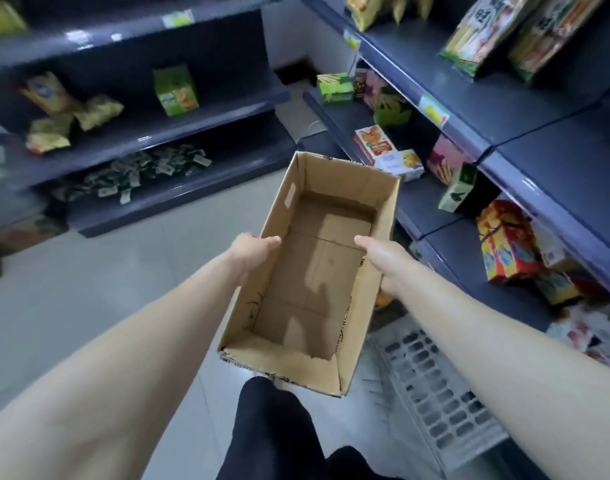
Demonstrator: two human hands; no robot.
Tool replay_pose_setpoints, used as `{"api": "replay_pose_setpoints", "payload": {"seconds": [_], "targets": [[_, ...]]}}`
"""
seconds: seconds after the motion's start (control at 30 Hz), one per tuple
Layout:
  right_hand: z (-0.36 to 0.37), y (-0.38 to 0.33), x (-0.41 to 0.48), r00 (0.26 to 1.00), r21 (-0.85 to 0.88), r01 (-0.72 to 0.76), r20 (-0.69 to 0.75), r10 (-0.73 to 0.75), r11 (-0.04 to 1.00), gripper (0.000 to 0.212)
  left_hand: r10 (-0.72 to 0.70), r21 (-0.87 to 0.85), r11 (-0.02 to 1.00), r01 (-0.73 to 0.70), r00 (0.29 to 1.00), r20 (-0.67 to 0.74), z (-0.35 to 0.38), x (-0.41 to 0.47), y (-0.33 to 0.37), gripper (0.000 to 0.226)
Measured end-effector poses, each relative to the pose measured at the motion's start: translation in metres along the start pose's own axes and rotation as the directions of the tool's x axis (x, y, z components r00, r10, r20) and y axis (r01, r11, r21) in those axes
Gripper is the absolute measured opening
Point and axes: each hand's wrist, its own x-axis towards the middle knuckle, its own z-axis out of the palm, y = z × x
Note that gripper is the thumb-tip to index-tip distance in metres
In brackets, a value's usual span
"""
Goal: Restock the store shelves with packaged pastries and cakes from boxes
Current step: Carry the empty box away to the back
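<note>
Cardboard box (307,265): empty and open-topped. You hold it out in front of you above the floor (123,289), between the two runs of shelving, and nothing lies on its bare bottom.
Left grip (253,249): closed on the box's left long wall, with the thumb hooked over the rim. The fingers are hidden behind the card.
Right grip (383,258): closed on the right long wall, with the thumb lying along the rim and the fingers out of sight below.
Stock: packaged goods stand on the right shelves (556,157), with red and orange cartons (504,244) low down and biscuit boxes (376,143) further along. The blur hides which of them are pastries.
Step in hand: the box looks spent, so you are probably clearing it away to fetch a full one.
Doing it well: glance into the near corners before you give it up. Carry it level with both grips on opposite walls, since empty card twists easily.
Path: steer it clear of the shelf edges on your right and of the grey crate (445,403) on the floor by your right leg.
Set-down: choose a spot outside the aisle, so your next trip stays unobstructed.
</note>
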Motion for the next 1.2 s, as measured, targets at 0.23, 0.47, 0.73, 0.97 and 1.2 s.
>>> {"api": "replay_pose_setpoints", "payload": {"seconds": [0.23,0.47,0.73,0.97,1.2], "targets": [[0.124,-0.047,0.061,0.995,-0.107,0.027,0.097,-0.017,0.994,0.070,-0.097,-0.167,0.982,0.088,0.994,-0.047,-0.089,0.091,-0.048,0.066],[0.296,-0.054,0.191,0.982,-0.183,-0.082,0.150,0.110,0.980,0.072,-0.278,-0.268,0.930,0.250,0.958,-0.069,-0.174,0.227,-0.137,0.066],[0.437,0.006,0.353,0.946,-0.251,-0.160,0.238,0.222,0.955,0.092,-0.369,-0.307,0.896,0.321,0.923,-0.111,-0.191,0.385,-0.257,0.053],[0.510,0.085,0.450,0.902,-0.298,-0.152,0.347,0.255,0.942,0.081,-0.460,-0.384,0.831,0.402,0.885,-0.068,-0.167,0.472,-0.374,0.068],[0.550,0.124,0.487,0.887,-0.199,-0.148,0.406,0.219,0.969,0.067,-0.469,-0.314,0.860,0.402,0.865,-0.178,-0.160,0.498,-0.422,0.072]]}}
